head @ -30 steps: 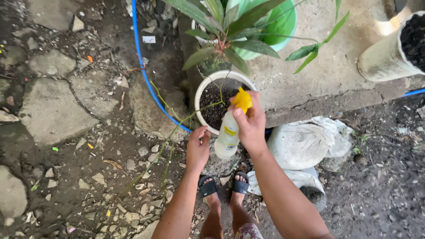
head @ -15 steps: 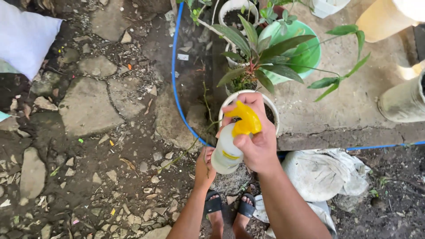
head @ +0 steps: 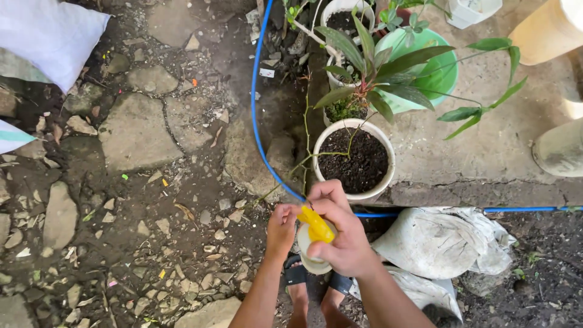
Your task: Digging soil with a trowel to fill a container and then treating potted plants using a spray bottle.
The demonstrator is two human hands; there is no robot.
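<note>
A plastic spray bottle (head: 316, 243) with a glossy yellow trigger head is sitting at six o'clock, the right hand (head: 343, 234) curling tight around it, the left hand (head: 282, 228) touching its side. At twelve, a round white pot (head: 354, 159) is holding crumbly dark soil beside a thin blue hose (head: 258, 130).

White sack (head: 51, 33) sits top left on the stones, plump, with a second one (head: 12, 136) poking in at the left edge, white with a teal stripe. Lower right, a grey-white bag (head: 434, 243) slumps below the concrete ledge, crumpled. A small white tag (head: 266, 73) lies by the blue hose.
</note>
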